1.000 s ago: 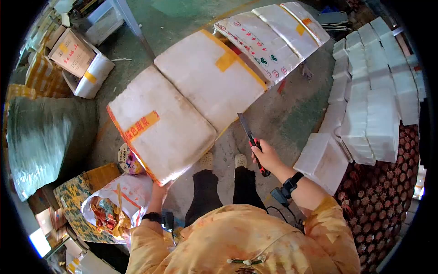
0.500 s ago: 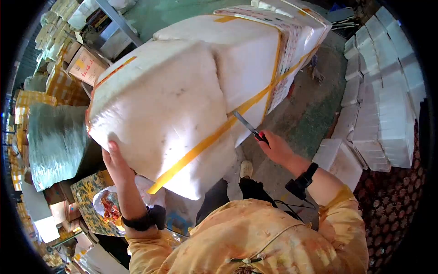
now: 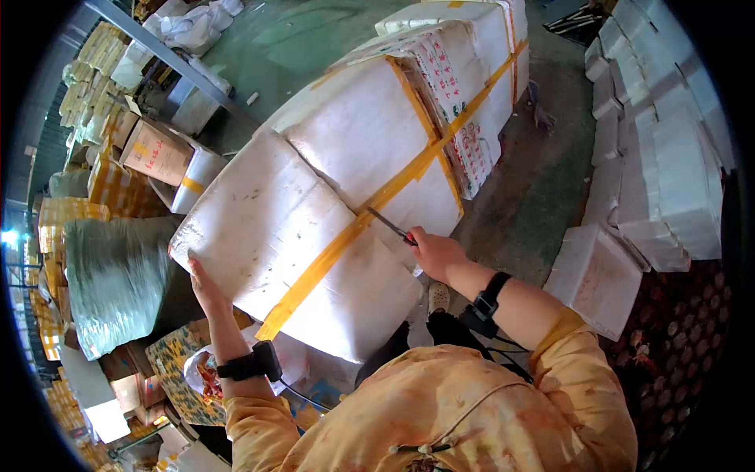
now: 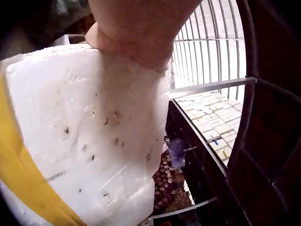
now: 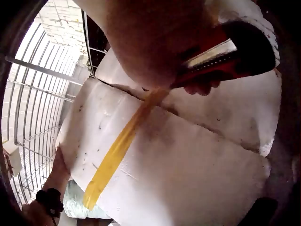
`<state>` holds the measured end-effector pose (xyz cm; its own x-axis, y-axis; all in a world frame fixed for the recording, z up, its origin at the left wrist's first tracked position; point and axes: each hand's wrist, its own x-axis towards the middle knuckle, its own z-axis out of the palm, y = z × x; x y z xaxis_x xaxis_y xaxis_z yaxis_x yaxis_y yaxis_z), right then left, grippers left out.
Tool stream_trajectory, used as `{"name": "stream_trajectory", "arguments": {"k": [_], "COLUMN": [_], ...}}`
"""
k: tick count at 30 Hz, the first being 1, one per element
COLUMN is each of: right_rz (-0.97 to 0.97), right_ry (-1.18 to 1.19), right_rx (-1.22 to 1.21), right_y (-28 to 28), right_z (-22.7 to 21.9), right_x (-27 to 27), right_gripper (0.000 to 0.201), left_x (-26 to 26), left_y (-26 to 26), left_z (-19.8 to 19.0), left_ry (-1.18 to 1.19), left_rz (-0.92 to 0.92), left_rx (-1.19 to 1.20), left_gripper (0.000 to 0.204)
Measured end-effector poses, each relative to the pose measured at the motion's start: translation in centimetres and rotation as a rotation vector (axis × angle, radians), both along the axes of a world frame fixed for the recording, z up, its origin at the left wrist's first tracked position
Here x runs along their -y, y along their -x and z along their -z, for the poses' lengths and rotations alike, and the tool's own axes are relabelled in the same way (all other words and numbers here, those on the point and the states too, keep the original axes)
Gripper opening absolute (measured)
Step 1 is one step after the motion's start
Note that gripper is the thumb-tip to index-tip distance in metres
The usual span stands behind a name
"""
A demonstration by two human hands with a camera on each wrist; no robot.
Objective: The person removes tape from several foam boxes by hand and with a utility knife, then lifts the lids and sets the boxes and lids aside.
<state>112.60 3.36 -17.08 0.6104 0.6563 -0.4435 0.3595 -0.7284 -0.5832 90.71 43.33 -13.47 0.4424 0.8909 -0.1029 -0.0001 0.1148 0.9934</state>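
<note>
White foam dominates the head view, where a scuffed, block-shaped foam box point(image 3: 252, 220) lies nearest the person, end to end with a second white foam box point(image 3: 370, 126); a long strip of glossy yellow tape point(image 3: 312, 275) crosses the seam between them and ends near the closer corner, apparently binding the row together; the right hand point(image 3: 438, 253) grips a slim red-and-black utility knife, fingers curled round its handle, its blade point(image 3: 387, 223) meeting the tape beside the seam, probably because the gap beneath gives the edge room; the left hand point(image 3: 208, 291) lies against the far left edge of the nearest box, likely to steady it against the knife; stacked white foam boxes point(image 3: 668, 165) stand well apart on the right.

From the left wrist, the left hand meets the upper rim of the speckled foam; its fingers pass out of sight behind that edge, so how far they curl cannot be told; the yellow tape slants down the opposite side.

From the right wrist, the knife's handle sits inside the closed right hand, which hides the blade; the tape runs from under that hand down the foam face, its loose-looking end near the lower edge.
</note>
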Motion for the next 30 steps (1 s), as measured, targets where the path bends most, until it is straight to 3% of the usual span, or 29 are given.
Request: {"name": "stream_trajectory", "arguments": {"k": [2,5,8,11,13,15,17,18,19,21,24,27,28,30], "right_rz": [-0.092,-0.053,-0.161,-0.315,-0.271,-0.227,-0.190,-0.177,-0.169,-0.172,-0.189,-0.204,-0.216,-0.197], "right_ry": [0.061,0.007,0.023,0.143,0.199,0.247,0.273,0.246,0.218,0.218,0.284,0.284,0.259,0.148], "right_rx": [0.041,0.127,0.136,0.141,0.113,0.017,-0.142,-0.191,-0.241,-0.339,-0.414,-0.391,-0.377,-0.371], "right_y": [0.0,0.8,0.8,0.8,0.4,0.5,-0.3,-0.8,-1.3,-2.4,-4.4,-5.6,-5.7,-5.6], "right_z": [2.0,3.0,3.7,7.1,7.3,5.8,3.0,2.8,2.9,2.0,0.1,-0.7,-1.7,-2.2], "right_x": [-1.1,-2.6,-3.7,-3.7,-3.3,-2.5,-0.9,0.4,1.9,3.8,4.6,4.9,4.3,3.4], "right_gripper": [0.026,0.021,0.020,0.020,0.020,0.021,0.023,0.023,0.023,0.023,0.023,0.023,0.023,0.022], "left_x": [-0.2,-0.6,0.6,1.8,2.3,2.9,2.6,0.7,1.1,1.0,2.1,2.9,3.9,7.1], "left_y": [0.1,0.4,0.0,-0.5,-0.4,1.7,5.7,9.2,11.2,14.6,15.5,16.5,15.5,15.5], "left_z": [0.1,0.3,-0.4,-2.0,-2.5,-4.7,-5.7,-3.5,-3.8,-3.8,-3.2,-3.4,-4.1,-4.6], "left_ry": [0.047,0.053,0.014,-0.065,-0.121,-0.181,-0.298,-0.373,-0.277,-0.281,0.036,-0.046,-0.049,-0.160], "left_rz": [0.002,0.028,0.002,-0.059,-0.090,-0.256,-0.342,-0.404,-0.287,-0.134,-0.113,0.047,-0.014,0.006], "left_rx": [-0.026,-0.025,-0.030,-0.071,-0.067,-0.071,-0.205,-0.049,0.050,-0.177,0.089,0.014,-0.112,-0.128], "left_gripper": [0.081,0.080,0.081,0.079,0.073,0.055,0.054,0.056,0.054,0.055,0.061,0.068,0.066,0.059]}}
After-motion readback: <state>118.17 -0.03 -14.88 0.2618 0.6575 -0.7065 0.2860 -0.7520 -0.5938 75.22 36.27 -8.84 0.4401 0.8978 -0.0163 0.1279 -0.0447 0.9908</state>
